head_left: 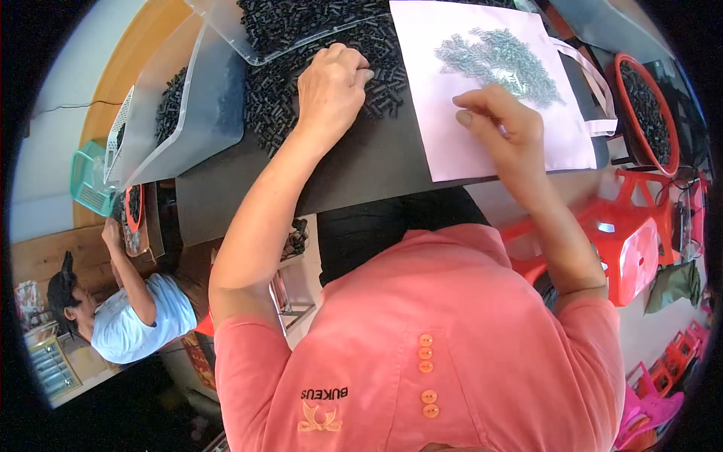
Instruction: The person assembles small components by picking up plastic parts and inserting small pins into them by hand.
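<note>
My left hand (pixel 331 89) is over a spread of small black tubular pieces (pixel 269 109) on the dark table. Its fingers curl down and in, hiding the fingertips and whatever they may hold. Over a pale pink cloth bag (pixel 444 151) lying flat is my right hand (pixel 506 128). Its fingers are bent, with thumb and forefinger close together; anything between them is too small to make out. Just beyond that hand, a heap of small clear or silvery parts (pixel 501 60) rests on the bag.
A clear plastic bin (pixel 197 105) of black pieces stands at the left, another bin (pixel 260 59) at the back. A red basin (pixel 623 68) of black pieces is at the far right, above a red plastic stool (pixel 633 252). A co-worker (pixel 139 313) in a light shirt works at the left, near a green basket (pixel 92 181).
</note>
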The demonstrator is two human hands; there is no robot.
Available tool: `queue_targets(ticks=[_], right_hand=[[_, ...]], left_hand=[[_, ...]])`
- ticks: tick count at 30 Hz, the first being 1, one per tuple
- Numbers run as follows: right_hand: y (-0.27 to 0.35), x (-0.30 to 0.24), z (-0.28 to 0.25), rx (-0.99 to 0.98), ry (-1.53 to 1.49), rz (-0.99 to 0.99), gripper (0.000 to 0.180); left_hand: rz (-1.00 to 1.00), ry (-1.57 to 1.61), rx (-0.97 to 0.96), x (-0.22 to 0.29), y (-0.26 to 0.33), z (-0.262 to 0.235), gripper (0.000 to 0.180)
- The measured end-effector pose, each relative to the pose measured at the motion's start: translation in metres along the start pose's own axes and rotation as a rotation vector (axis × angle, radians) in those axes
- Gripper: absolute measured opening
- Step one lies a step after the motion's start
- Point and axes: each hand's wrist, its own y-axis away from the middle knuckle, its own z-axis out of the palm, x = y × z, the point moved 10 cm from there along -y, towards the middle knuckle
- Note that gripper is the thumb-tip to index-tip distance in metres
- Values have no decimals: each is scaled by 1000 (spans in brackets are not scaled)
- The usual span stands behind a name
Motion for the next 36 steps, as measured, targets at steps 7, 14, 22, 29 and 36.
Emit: queue_targets(ticks=[7, 14, 22, 29, 36], right_hand=[[-4, -6, 0, 4, 35, -45, 12], [-17, -55, 27, 41, -14, -222, 19], [-5, -71, 49, 114, 96, -410, 17], [11, -76, 52, 137, 35, -348, 17], [16, -74, 52, 98, 52, -351, 20]], left_hand=[[-681, 978, -50, -18, 23, -3, 11], [-831, 1489, -42, 14, 61, 2, 15], [-931, 1688, 46, 27, 97, 5, 14], [-998, 1814, 91, 38, 117, 8, 15], [-1019, 1750, 49, 42, 121, 7, 15]])
